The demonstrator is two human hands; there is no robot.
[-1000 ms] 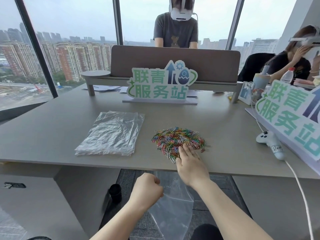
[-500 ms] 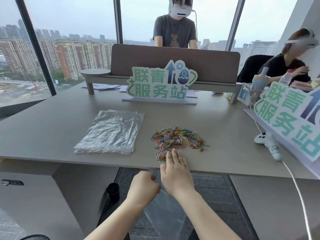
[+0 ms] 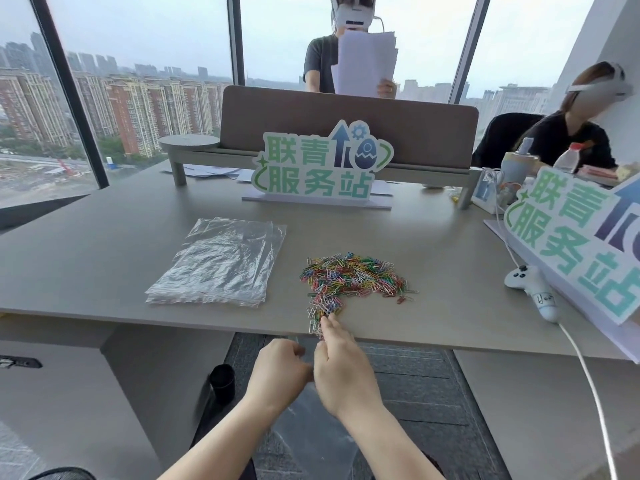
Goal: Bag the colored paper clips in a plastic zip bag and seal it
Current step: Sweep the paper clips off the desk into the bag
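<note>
1. Paper clips point(image 3: 351, 278) lie in a bright heap near the near edge of the table point(image 3: 450, 258), with a thin trail pulled out to that edge.
2. Nearest, below the edge, the left hand point(image 3: 278, 367) is curled with its fingers pinching the mouth of a clear bag point(image 3: 308, 431) that hangs under the table.
3. The right hand point(image 3: 341, 363) is just beside it, fingers pressed together, tips touching the last clips at the edge.
4. The step in hand seems to be sweeping clips off the table into the bag. Next, the bag mouth needs to sit open right under the trail.
5. Compared with a second ago, the right hand has drawn back from the heap to the edge, dragging clips with it.
6. Farther left, a stack of spare bags point(image 3: 218, 265) lies flat.
</note>
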